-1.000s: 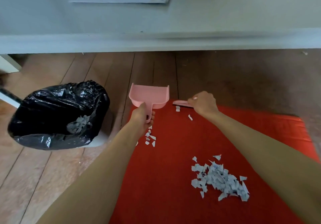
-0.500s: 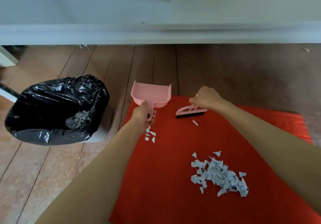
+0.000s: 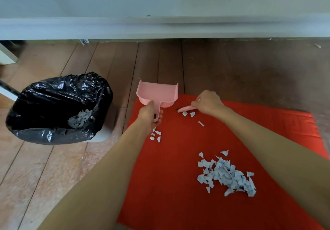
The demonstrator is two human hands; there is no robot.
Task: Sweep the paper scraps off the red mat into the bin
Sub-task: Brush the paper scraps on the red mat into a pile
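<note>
A red mat (image 3: 171, 185) lies on the wooden floor. My left hand (image 3: 149, 114) grips the handle of a pink dustpan (image 3: 158, 94) at the mat's far left corner. My right hand (image 3: 208, 103) holds a small pink brush (image 3: 185, 108) just right of the pan, low over the mat. Three white scraps (image 3: 192, 114) lie beside the brush, and a few small scraps (image 3: 156, 136) sit under my left wrist. A large pile of paper scraps (image 3: 227, 175) rests on the mat's right half. The bin (image 3: 59, 108), lined with a black bag, stands left of the mat with scraps inside.
A grey table edge (image 3: 164, 28) runs across the top of the view above the floor. A white furniture leg (image 3: 7, 54) stands at the far left. Bare wooden floor (image 3: 44, 176) surrounds the bin and mat.
My right hand has tipped the brush down flat toward the mat, so its black bristles no longer show. The dustpan in my left hand has stayed in place.
</note>
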